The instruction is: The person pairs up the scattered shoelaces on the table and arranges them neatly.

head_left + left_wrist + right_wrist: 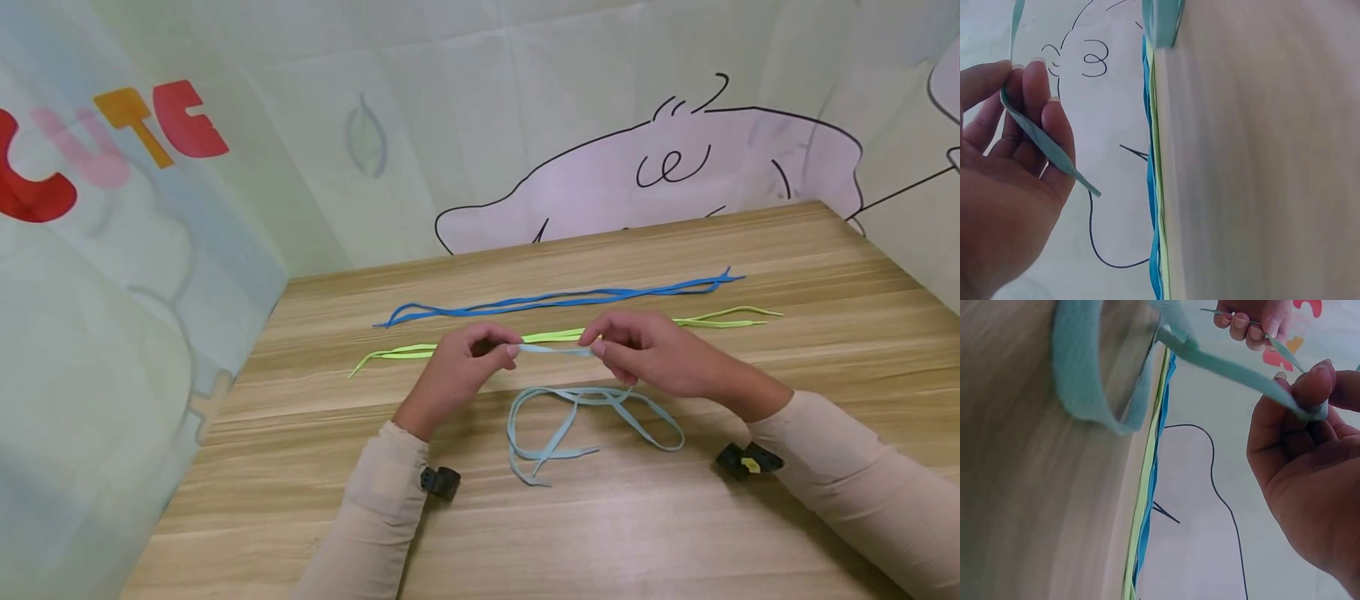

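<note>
A stretch of pale blue shoelace [555, 350] runs nearly straight between my two hands, raised over the table. My left hand [467, 367] pinches it between thumb and fingertips; in the left wrist view the lace's tip [1054, 150] hangs down across the fingers. With thumb and fingers my right hand [660, 354] pinches the other side of the stretch, and from there the lace drops toward the table in the right wrist view. Below both hands lie loose loops of pale blue lace [513, 433], with ends pointing toward me.
Behind the hands, yellow-green laces [405, 351] lie stretched across the wooden table [300, 467], partly hidden by my hands. Farther back, blue laces [517, 302] lie lengthwise. A printed cloth [315, 108] hangs beyond the table's far edge and down its left side.
</note>
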`<action>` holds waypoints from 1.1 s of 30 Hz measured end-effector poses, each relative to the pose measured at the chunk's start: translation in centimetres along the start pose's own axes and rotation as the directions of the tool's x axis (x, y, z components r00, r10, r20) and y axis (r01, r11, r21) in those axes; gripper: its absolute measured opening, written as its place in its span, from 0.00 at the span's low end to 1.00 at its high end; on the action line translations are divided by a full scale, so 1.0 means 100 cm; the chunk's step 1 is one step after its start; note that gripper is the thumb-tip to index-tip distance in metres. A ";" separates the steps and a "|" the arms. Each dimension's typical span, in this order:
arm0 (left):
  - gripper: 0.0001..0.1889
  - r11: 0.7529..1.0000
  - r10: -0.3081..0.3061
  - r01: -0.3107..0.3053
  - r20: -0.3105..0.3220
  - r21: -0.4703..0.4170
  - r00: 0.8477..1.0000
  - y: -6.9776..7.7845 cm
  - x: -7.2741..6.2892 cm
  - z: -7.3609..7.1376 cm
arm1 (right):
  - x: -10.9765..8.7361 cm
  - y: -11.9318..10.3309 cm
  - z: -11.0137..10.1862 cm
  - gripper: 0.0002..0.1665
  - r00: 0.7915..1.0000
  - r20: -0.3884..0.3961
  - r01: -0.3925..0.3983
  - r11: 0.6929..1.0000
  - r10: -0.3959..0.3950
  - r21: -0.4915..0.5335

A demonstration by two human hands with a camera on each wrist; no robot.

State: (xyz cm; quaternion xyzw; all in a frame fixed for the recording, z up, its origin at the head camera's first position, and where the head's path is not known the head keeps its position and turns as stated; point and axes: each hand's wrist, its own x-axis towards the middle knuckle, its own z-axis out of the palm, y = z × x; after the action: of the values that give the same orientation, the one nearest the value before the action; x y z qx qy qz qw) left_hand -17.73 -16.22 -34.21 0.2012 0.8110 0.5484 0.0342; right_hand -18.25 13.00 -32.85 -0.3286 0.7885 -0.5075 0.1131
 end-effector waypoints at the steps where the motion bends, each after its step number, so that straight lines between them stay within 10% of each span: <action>1: 0.07 1.000 0.000 0.000 -0.005 -0.005 1.000 0.000 0.000 -0.002 | 0.000 -0.001 -0.001 0.08 1.000 0.001 -0.003 1.000 0.003 0.001; 16: 0.09 0.997 -0.047 0.039 -0.128 -0.064 0.991 -0.008 -0.001 -0.032 | -0.010 -0.023 -0.011 0.10 0.999 0.038 0.000 1.000 0.000 -0.010; 33: 0.09 0.989 -0.103 0.078 -0.201 -0.126 0.974 -0.011 -0.007 -0.053 | -0.029 -0.052 -0.036 0.17 0.962 -0.047 0.269 0.963 -0.269 0.004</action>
State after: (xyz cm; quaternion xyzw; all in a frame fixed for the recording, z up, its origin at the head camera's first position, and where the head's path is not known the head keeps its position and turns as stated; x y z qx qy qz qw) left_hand -18.90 -21.43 -33.27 0.1033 0.7848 0.6109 -0.0138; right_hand -15.79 16.09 -27.05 -0.4204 0.7363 -0.5296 0.0267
